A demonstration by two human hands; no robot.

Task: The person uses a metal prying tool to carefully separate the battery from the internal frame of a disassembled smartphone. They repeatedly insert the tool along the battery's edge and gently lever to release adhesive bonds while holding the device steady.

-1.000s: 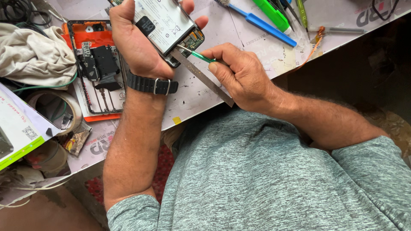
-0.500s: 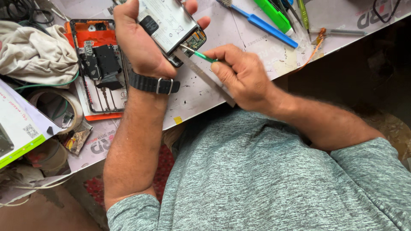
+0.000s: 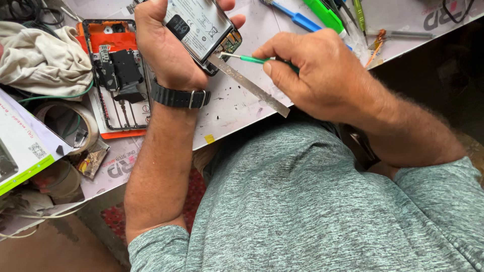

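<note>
Here, at the top centre of the frame, your left hand grips the opened phone with its grey battery, while your right hand pinches a green-handled fine tool at its lower circuit board; next comes steady, light prying.

A white work mat, speckled with dark marks, covers the bench top; below its edge lies a brownish floor and a strip of red patterned rug; the light is soft and even
</note>
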